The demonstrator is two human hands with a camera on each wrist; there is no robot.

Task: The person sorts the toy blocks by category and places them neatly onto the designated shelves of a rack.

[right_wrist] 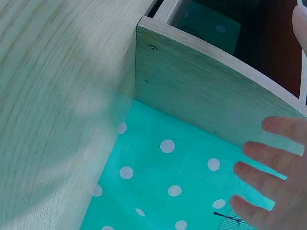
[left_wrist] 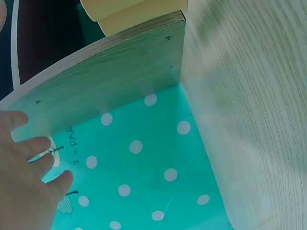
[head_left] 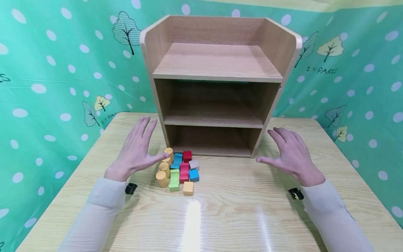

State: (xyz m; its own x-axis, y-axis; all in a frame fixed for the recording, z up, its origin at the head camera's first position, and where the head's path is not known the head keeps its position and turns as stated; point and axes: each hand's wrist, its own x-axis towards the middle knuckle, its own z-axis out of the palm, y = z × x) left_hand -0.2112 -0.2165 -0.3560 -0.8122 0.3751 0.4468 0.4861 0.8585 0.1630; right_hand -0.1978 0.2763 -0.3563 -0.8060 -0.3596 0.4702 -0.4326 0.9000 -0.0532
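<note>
My left hand hovers at the left of the shelf, fingers extended and thumb pointing right, overlapping the yellow cylinders in the head view. On the other side my right hand is held with fingers spread beside the shelf's lower right corner. Neither hand grips anything. Between them stands a small wooden shelf with three levels. Before its lower left front lie small blocks: green, red, blue, pale lilac and a light wooden cube.
The wood-grain table reaches around the shelf on both sides. A green dotted curtain hangs behind and at both sides. Small black wrist devices sit at the cuffs.
</note>
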